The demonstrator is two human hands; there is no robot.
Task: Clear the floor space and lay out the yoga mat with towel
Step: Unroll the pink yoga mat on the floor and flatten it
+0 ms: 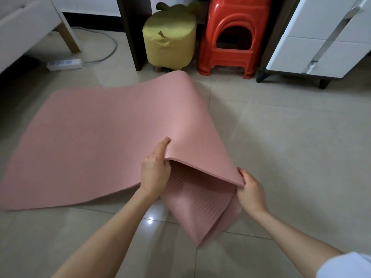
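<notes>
Pink yoga mat (96, 137) partly spread on the tiled floor (291, 147), left portion lying flat, far right corner curled upward near the stools, near right end lifted off the tiles and folded over so the ribbed underside shows beneath. Left grip (154, 171) clamped on the raised edge of the mat, thumb on top, fingers tucked under. Right grip (251, 189) pinching the same edge at its near right corner, fingers curled round the thickness of the foam. Both forearms bare, reaching in from the bottom of the view, a light sleeve (347, 265) at the lower right corner. Behind the mat, against dark furniture legs, a yellow padded stool (169, 41) just beside a red plastic stool (230, 37), neither touching the mat. To the right, a white cabinet (321, 33) on dark feet with a metal handle. At the upper left, a white bed frame (26, 27) with a wooden leg, and near it a white power strip (65, 64) on the floor with its cord looping back toward the wall. No towel to be made out anywhere.
</notes>
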